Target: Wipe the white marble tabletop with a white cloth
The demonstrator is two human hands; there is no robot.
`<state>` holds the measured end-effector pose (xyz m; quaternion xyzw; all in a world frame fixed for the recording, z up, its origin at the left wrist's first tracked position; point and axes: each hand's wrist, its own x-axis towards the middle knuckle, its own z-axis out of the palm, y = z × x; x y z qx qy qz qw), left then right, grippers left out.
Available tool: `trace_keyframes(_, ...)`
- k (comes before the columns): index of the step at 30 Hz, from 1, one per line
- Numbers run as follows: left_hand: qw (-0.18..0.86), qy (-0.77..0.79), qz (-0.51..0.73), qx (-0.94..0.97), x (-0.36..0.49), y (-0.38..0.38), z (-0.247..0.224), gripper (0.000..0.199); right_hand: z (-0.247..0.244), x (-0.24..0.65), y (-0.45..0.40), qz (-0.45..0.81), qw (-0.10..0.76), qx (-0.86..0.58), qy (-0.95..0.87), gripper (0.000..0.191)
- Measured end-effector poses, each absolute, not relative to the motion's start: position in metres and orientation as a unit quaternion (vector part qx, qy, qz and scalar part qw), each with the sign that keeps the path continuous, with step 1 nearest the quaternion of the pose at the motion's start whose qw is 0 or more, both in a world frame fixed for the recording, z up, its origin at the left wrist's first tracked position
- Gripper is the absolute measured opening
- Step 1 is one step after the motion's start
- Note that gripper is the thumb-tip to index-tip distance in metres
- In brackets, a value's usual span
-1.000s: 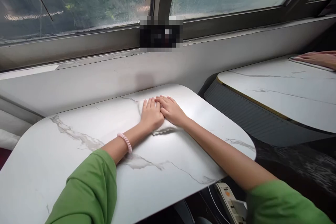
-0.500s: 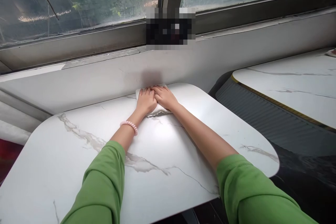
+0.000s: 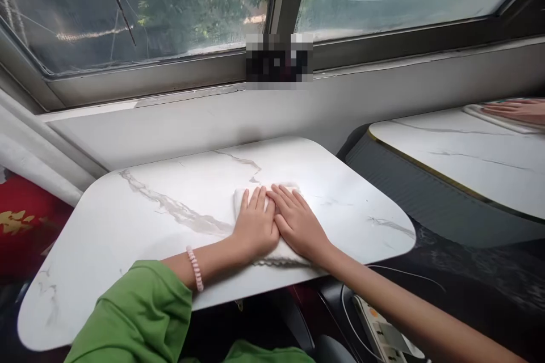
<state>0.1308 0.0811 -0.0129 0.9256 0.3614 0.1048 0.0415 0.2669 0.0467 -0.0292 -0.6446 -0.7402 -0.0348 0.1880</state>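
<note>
A folded white cloth (image 3: 286, 254) with a scalloped edge lies on the white marble-patterned table (image 3: 123, 232), close to its near edge. My left hand (image 3: 256, 226) rests flat on the cloth's left part, fingers stretched forward. Beside it, my right hand (image 3: 303, 226) presses flat on the right part, its thumb side touching the left hand. Both palms hide the middle of the cloth. A pink beaded bracelet (image 3: 195, 269) circles my left wrist.
A wall and a window (image 3: 191, 17) border the table's far side. To the right, another person's hand (image 3: 519, 109) lies on a cloth on a second marble-patterned table (image 3: 464, 167). A power strip (image 3: 374, 329) with a cable sits below, and something red (image 3: 25, 232) stands at left.
Both my hands have slid the cloth from the far edge by the wall back toward the near edge. The other person's hand has come into view, and the camera view has shifted.
</note>
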Motion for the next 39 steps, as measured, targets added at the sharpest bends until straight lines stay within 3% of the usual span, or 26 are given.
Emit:
trace_keyframes(12,0.044,0.355,0.090,0.930,0.080,0.028,-0.005,0.054,-0.037,0.241,-0.003,0.035,0.249,-0.568,-0.784,0.061)
trace_keyframes(17,0.064,0.381,0.083,0.919,0.070,0.032,-0.007,0.057,-0.037,0.235,0.007,0.000,0.199,-0.545,-0.815,0.065)
trace_keyframes(23,0.087,0.440,0.081,0.890,0.075,0.095,-0.007,0.054,-0.038,0.230,0.080,-0.013,0.166,-0.556,-0.814,0.060)
trace_keyframes(31,0.029,0.482,0.118,0.867,0.079,0.225,-0.012,0.047,-0.030,0.219,0.219,-0.007,0.142,-0.564,-0.813,0.058)
trace_keyframes(39,0.006,0.499,0.142,0.855,0.078,0.276,-0.010,0.045,-0.030,0.215,0.270,-0.013,0.198,-0.567,-0.799,0.054)
